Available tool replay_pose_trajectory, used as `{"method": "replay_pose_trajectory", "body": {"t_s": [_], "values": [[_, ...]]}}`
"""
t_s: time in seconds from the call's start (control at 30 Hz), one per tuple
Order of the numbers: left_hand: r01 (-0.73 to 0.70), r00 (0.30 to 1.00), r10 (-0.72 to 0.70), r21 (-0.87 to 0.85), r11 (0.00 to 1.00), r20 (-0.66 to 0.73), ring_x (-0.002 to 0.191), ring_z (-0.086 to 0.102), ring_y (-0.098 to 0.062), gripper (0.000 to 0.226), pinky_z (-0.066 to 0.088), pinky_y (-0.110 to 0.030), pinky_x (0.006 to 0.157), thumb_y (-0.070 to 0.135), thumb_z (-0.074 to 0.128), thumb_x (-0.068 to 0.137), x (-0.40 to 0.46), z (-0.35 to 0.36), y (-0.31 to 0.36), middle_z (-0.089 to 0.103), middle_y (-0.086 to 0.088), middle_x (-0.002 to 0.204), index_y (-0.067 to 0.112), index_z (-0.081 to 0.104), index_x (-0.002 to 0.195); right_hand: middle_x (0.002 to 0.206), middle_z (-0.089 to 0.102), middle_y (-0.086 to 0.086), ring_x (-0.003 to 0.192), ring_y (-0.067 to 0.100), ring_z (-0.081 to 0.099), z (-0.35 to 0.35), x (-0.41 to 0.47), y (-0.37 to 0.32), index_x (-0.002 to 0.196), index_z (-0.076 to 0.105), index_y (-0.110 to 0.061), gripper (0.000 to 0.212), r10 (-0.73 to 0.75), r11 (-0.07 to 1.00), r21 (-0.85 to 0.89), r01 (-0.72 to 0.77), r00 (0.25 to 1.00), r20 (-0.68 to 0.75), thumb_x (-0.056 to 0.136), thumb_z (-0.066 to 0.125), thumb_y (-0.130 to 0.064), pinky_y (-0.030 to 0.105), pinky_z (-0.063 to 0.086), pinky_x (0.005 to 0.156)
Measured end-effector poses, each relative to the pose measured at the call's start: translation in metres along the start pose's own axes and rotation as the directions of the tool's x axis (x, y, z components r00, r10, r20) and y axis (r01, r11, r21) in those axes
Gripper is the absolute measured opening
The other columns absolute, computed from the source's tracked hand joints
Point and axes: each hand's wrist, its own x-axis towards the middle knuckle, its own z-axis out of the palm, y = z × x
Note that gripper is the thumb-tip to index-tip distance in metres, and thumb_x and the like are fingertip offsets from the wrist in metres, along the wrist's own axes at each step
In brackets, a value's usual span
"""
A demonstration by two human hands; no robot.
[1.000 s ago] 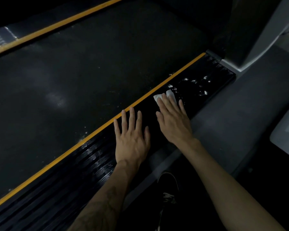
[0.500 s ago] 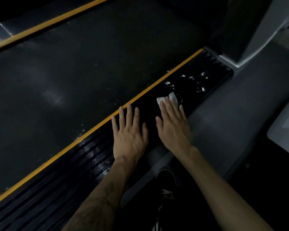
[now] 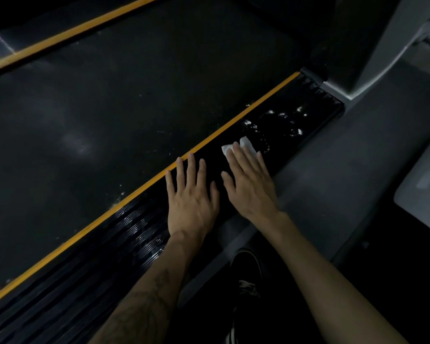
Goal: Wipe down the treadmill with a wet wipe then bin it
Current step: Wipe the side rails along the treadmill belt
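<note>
Here, from the head camera, we look down on the treadmill's black ribbed side rail [image 3: 139, 239], which runs diagonally from lower left to upper right beside the dark running belt [image 3: 104, 115], the two parted by a yellow stripe [image 3: 124, 202]. Our right hand [image 3: 250, 187] lies flat on the rail with its fingers straight and close together, pressing the wet wipe [image 3: 243, 145] down under the fingertips; nothing is curled round or pinching it. The wipe is white and crumpled, and only its far edge shows, peeking out past the ends of the fingers toward the front of the machine, while the rest is hidden beneath the hand. Just beyond the wipe, the rail carries a scatter of white specks [image 3: 283, 120] (foam or residue, we cannot tell which) reaching up toward the grey upright post [image 3: 382, 45]. Our left hand [image 3: 193, 197] rests palm down on the same rail just beside the right one, fingers straight and slightly spread, holding nothing, its fingertips touching or nearly touching the yellow stripe. The rail below the left hand glistens in patches. A dark shoe [image 3: 247, 276] shows between our forearms on the floor, next to the grey outer edge of the treadmill frame [image 3: 345, 157].
</note>
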Motion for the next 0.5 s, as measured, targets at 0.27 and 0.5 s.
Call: {"method": "replay_pose_trajectory", "body": {"t_s": [0.27,0.5], "values": [[-0.007,1.0,0.007,0.002,1.0,0.011,0.159,-0.011,-0.026,0.071,0.001,-0.054,0.128,0.051,0.007,0.103,0.0,-0.001,0.0,0.001,-0.008,0.173,0.015,0.018,0.164,0.166,0.027,0.016,0.157,0.027,0.018,0.0,-0.02,0.0,0.157,0.034,-0.003,0.07,0.088,0.995,-0.042,-0.09,0.995,-0.046,0.106,0.019,-0.049,0.05,0.015,0.128],[-0.022,1.0,0.022,0.001,1.0,0.017,0.159,-0.01,-0.026,0.07,0.001,-0.055,0.128,0.053,0.009,0.104,0.002,-0.001,0.002,0.003,-0.007,0.173,0.018,0.019,0.164,0.171,0.013,0.008,0.159,0.021,0.004,-0.007,-0.003,0.019,0.162,0.022,-0.01,0.068,0.077,0.994,-0.079,-0.077,0.997,-0.001,0.106,0.011,-0.047,0.05,0.005,0.129]]}}
